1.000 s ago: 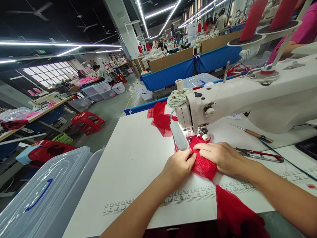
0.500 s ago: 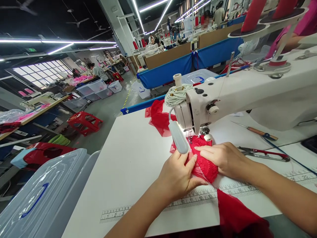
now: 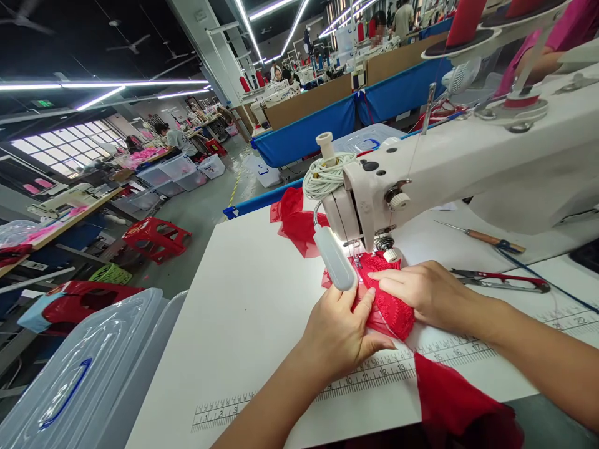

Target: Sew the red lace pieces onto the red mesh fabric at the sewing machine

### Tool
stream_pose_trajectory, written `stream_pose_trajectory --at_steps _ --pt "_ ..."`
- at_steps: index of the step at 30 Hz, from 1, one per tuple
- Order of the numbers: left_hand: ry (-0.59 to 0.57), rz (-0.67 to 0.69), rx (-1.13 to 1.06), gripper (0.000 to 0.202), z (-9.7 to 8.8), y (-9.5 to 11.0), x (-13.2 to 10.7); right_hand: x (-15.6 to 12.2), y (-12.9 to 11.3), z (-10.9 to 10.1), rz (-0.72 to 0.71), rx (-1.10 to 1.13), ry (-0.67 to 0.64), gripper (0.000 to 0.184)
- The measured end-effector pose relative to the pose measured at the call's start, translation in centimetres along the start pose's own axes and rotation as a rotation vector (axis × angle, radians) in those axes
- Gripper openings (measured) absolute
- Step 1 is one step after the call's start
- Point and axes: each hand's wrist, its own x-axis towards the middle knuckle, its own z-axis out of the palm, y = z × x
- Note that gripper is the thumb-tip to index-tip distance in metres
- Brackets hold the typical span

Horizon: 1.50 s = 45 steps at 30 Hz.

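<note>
A piece of red lace fabric [image 3: 392, 312] with sheer red mesh along its left side lies under the presser foot [image 3: 357, 255] of a white sewing machine [image 3: 440, 168]. My left hand [image 3: 334, 330] grips the mesh edge of it just in front of the foot, thumb held low. From the right, my right hand [image 3: 423, 292] rests on the lace with its front fingers stretched out flat; its thumb is hidden. A small lamp [image 3: 334, 259] hangs over my left fingertips and covers part of the stitching area.
Right of my hand lie red-handled thread snips [image 3: 503, 282] and a wooden-handled awl [image 3: 486, 239]. More red mesh [image 3: 299, 224] sits behind the lamp, and another red piece [image 3: 452, 396] hangs over the front edge. A printed ruler [image 3: 224, 408] crosses the table. A lidded plastic bin [image 3: 88, 368] stands left.
My view has shifted slightly. Both hands keep nearly the same places on the red lace fabric, with hardly any visible movement of the cloth under the foot.
</note>
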Motion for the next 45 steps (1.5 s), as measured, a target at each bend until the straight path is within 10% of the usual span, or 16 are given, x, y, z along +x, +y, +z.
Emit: stream_pose_trajectory --at_steps 45 --pt "0.051 -0.009 0.224 0.078 0.6 -0.3 -0.3 1.3 0.7 -0.9 0.012 0.01 -0.006 0.026"
